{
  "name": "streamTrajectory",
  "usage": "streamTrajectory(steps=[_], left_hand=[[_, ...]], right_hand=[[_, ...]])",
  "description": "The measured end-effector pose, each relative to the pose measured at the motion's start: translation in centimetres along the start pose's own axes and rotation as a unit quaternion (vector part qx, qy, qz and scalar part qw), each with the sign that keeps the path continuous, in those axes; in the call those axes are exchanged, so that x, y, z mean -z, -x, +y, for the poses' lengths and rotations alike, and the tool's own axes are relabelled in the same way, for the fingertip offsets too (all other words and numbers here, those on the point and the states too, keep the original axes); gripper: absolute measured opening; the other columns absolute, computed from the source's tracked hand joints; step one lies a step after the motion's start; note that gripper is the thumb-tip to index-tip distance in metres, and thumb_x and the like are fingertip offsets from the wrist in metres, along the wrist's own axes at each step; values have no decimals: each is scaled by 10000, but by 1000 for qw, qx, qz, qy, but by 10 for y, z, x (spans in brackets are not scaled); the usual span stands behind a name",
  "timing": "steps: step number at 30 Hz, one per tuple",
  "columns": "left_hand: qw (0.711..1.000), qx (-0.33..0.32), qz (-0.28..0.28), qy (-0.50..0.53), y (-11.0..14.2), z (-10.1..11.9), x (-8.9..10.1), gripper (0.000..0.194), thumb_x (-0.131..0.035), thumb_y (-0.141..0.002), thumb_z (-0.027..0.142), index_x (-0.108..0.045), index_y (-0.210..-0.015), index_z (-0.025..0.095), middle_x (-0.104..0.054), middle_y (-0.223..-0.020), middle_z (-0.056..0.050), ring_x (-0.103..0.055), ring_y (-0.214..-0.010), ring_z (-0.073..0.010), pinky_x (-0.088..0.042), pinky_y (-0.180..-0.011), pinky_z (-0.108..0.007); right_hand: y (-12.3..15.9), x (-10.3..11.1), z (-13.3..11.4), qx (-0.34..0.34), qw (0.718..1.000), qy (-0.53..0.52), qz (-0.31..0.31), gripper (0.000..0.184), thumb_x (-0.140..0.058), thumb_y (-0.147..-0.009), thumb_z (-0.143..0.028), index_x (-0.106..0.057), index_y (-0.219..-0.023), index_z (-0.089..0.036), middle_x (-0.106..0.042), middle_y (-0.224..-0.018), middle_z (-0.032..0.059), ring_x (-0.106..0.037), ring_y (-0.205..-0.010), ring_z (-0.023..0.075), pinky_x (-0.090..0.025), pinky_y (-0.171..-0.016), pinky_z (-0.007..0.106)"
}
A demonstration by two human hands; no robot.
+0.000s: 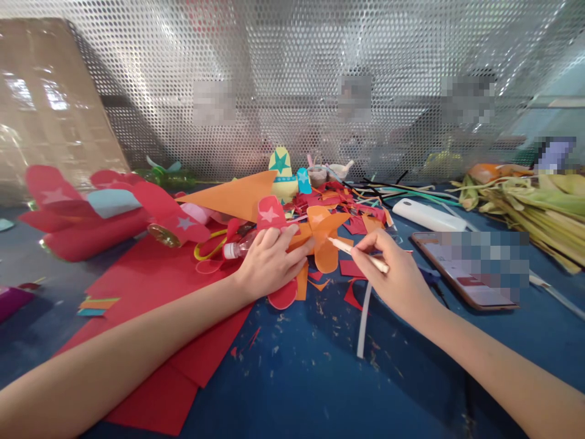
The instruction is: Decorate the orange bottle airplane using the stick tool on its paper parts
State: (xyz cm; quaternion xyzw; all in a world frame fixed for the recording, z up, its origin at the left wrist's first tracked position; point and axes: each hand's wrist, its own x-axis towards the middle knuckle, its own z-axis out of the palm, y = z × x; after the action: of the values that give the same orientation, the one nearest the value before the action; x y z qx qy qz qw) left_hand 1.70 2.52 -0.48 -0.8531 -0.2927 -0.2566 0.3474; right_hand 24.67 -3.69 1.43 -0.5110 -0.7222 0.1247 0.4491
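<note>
My left hand (269,261) is closed over a small paper plane made of red and orange paper (292,235), pressing it to the table; a red tail fin with a pale star (269,213) sticks up above my fingers. My right hand (393,274) pinches a white stick (359,253) like a pen, its tip touching the orange paper propeller (324,235) at the plane's nose. A white strip (364,320) hangs down below my right hand.
Red paper sheets (150,292) cover the blue table at the left, with a bigger red paper plane (105,213) behind them. An orange paper triangle (237,195), paper scraps (361,210), a phone (466,268), a white case (429,214) and green leaves (534,207) lie around.
</note>
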Motion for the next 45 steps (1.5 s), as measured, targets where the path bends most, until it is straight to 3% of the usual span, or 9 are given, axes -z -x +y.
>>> streamTrajectory(steps=[12,26,30,33,37,40,43,45], left_hand=[[1000,4,-11,2,0,0,1,327,-551,-896,353,-602,-1218,335,-597,-1164,-96,-491,-850,-236,-426,-708,-348],[1000,4,-9,3,1,0,-1,303,-547,-900,357,-621,-1192,322,-592,-1173,-103,-492,-871,-241,-422,-708,-344],[1000,5,-15,2,1,0,-1,327,-547,-898,359,-604,-1219,331,-591,-1178,-99,-491,-859,-240,-424,-716,-354],[1000,8,-16,4,2,0,-2,342,-547,-897,359,-596,-1234,323,-593,-1187,-98,-488,-857,-242,-428,-722,-359],[1000,8,-19,9,2,-1,-3,342,-545,-898,351,-599,-1233,310,-593,-1196,-102,-492,-881,-247,-433,-733,-363],[1000,9,-14,10,1,-2,-1,333,-547,-896,348,-612,-1216,286,-599,-1194,-113,-496,-889,-253,-437,-735,-372],[1000,9,-8,4,1,-2,1,340,-541,-900,348,-613,-1219,255,-608,-1187,-128,-497,-876,-258,-440,-733,-385],[1000,5,-5,0,0,-3,2,340,-536,-902,339,-613,-1220,245,-609,-1188,-132,-498,-878,-261,-439,-736,-390]], right_hand=[[-1,0,-3,-14,1000,13,2,154,-511,-885,-284,-443,-757,-231,-530,-621,-36,-489,-496,115,-381,-489,250],[0,1,-3,-22,1000,-1,7,154,-521,-873,-269,-440,-750,-227,-534,-631,-35,-533,-535,117,-410,-519,244],[2,2,-5,-27,998,-55,15,194,-493,-893,-277,-417,-721,-231,-497,-569,-53,-492,-482,104,-383,-484,237],[7,1,-6,-29,992,-122,-25,202,-428,-939,-305,-414,-750,-236,-470,-483,-77,-472,-430,102,-382,-479,240],[11,-6,-2,-54,980,-178,-72,131,-415,-947,-318,-500,-924,-222,-607,-597,-32,-561,-529,128,-426,-538,267],[10,-13,3,-85,975,-203,-44,78,-504,-891,-293,-518,-875,-219,-571,-634,-36,-532,-569,123,-404,-537,263],[6,-19,8,-128,964,-234,9,239,-518,-885,-354,-438,-700,-226,-411,-536,-79,-433,-509,103,-370,-513,251],[5,-22,11,-147,955,-258,14,266,-487,-900,-384,-413,-695,-231,-398,-533,-82,-420,-505,104,-395,-530,258]])
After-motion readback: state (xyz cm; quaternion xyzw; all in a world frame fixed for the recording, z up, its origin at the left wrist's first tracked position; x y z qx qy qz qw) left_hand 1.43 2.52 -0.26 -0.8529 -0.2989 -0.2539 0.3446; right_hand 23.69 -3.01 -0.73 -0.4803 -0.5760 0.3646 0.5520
